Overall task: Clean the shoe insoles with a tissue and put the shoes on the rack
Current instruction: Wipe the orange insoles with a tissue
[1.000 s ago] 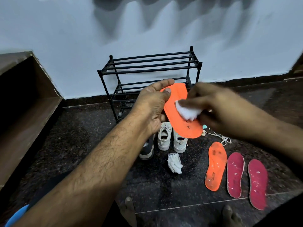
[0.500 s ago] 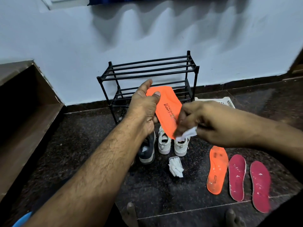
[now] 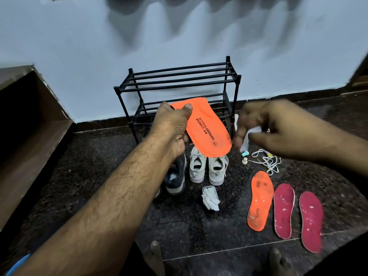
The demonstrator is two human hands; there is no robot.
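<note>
There is only one view, from a camera worn on the person's head. It looks forward and down, from above the dark floor [image 3: 103, 176], toward the pale wall [image 3: 79, 46]. The lens is wide, so the edges bend. The two forearms enter from the bottom corners and are very near the lens. The black shoe rack [image 3: 179, 82] stands in the middle, against the wall, farther away. The person's toes show at the bottom edge.

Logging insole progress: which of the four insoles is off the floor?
The orange insole with printed lettering, gripped by the left hand. The other orange one and both maroon insoles lie on the floor.
</note>
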